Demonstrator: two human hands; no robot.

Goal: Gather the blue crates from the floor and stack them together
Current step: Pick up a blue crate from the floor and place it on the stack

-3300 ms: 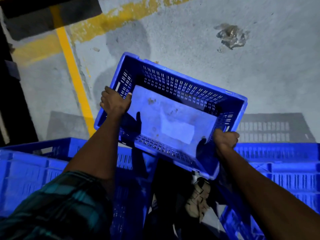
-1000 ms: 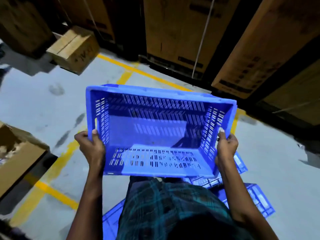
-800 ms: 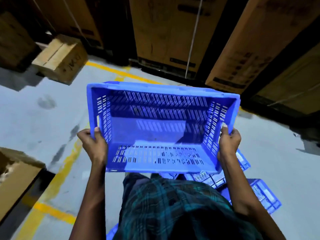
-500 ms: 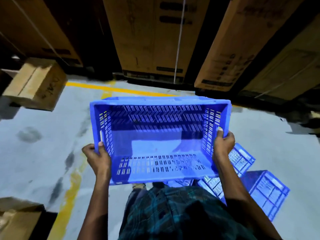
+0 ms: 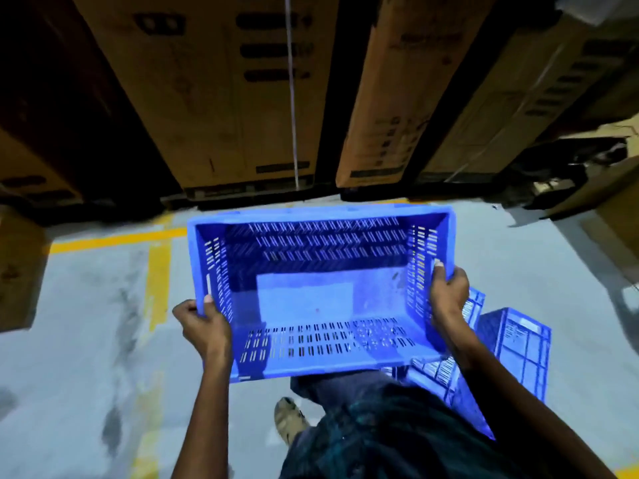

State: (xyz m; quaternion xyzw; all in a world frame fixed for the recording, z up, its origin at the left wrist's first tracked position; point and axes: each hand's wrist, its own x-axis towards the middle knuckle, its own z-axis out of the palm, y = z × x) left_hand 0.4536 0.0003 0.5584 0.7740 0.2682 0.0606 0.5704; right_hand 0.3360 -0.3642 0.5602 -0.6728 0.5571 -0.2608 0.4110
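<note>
I carry an empty blue slotted crate (image 5: 321, 299) in front of my body, its open top facing me. My left hand (image 5: 204, 326) grips its left rim with the thumb hooked over the edge. At the other end my right hand (image 5: 447, 292) grips the right rim the same way. More blue crates (image 5: 511, 350) lie on the floor to my lower right, partly hidden behind the carried crate and my right arm.
Tall cardboard cartons (image 5: 224, 91) stand in a row straight ahead beyond a yellow floor line (image 5: 114, 238). A cardboard box (image 5: 17, 271) sits at the left edge. Dark clutter (image 5: 581, 167) lies at the right. Grey concrete floor (image 5: 79, 357) spreads to the left.
Since 3.3 s ago I turned away from the crate stack, carrying the crate toward the cartons. Over the last second the cartons have come nearer; both grips are unchanged.
</note>
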